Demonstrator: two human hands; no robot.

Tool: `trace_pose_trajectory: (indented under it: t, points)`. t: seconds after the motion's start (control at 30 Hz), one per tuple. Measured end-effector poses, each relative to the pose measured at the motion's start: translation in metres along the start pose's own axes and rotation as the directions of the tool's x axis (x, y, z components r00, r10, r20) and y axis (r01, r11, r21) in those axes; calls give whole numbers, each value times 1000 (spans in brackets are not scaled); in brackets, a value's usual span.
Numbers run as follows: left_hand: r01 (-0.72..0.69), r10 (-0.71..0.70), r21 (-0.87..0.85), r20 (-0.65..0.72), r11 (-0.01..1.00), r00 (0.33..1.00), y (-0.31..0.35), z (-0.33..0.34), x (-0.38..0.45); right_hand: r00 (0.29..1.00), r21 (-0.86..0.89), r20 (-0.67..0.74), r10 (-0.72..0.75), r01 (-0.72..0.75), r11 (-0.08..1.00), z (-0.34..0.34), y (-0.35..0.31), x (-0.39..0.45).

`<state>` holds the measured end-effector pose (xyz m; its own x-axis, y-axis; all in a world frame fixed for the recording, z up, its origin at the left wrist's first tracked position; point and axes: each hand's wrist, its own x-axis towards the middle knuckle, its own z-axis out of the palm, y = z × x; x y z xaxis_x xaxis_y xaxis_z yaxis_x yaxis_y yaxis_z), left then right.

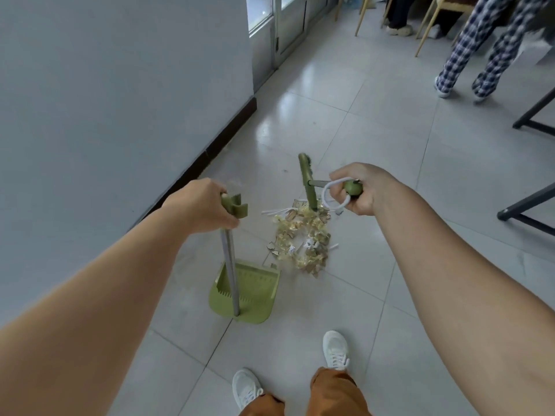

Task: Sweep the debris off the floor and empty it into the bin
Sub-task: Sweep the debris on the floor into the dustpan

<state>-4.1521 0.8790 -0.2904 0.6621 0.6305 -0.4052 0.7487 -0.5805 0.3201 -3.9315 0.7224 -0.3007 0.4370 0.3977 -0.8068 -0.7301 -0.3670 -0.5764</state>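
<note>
Nearest to us are our two bare forearms, and below them our white sneakers (335, 349) and orange-brown trousers (333, 391). We read no brand or writing on anything here.

Our left hand (207, 207) is curled around the green plastic grip at the top of the dustpan handle (229, 265), a thin grey metal tube that stands nearly upright. At its foot the dustpan (255, 295) sits on the floor: light green plastic, with a flat tray, low side walls and a row of comb teeth inside.

Our right hand (362, 189) is closed around the round green end of the broom handle (319, 183); a white cord loop (333, 195) hangs from that end, under the fingers. The broom head (307, 181) is a narrow olive-green bar with dark bristles, and its lower end touches the far side of the debris.

The debris (303, 238) is a loose pile of crumpled yellowish wrappers, brown scraps and a few white strips. It lies on the floor (375, 115) between the broom head and the dustpan, just beside the dustpan mouth. The floor is of glossy pale grey tiles.

A grey wall (105, 85) with a dark skirting runs on the left. Far right, a person in blue checked trousers (480, 46) stands near wooden chair legs (429, 25).
</note>
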Motion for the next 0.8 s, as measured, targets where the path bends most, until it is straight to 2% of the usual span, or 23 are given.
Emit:
trace_pose_trajectory:
  t: [0.07,0.13,0.2,0.27,0.33,0.43,0.53,0.67,0.8]
  points:
    - [48,-48,-5,20,999,999,5,3,0,993,65,118,8,-15,998,-9,-9,12]
    - [124,-124,-3,3,992,992,17,7,0,977,-34,206,62,-56,998,-22,-16,32]
    - [175,-175,5,-11,985,985,26,9,0,985,-310,144,98,-49,950,-30,-11,53]
    - [240,-240,-6,-21,971,971,39,14,2,995,-508,85,53,-3,861,-32,-13,77]
    - [293,-293,-11,-26,956,956,50,20,2,990,-541,130,45,32,841,-28,-16,99]
    - [350,-351,-24,-34,936,936,61,31,1,969,-572,193,157,-19,820,-22,-11,123]
    - [381,-382,-38,-39,924,923,67,39,-2,964,-707,140,226,-62,704,-25,1,140]
    - [406,-407,-35,-47,913,912,73,45,-11,954,-913,76,291,-51,405,-48,8,141]
    - [402,-402,-26,-43,915,914,76,52,-24,965,-948,-19,260,-100,302,-87,-4,130]
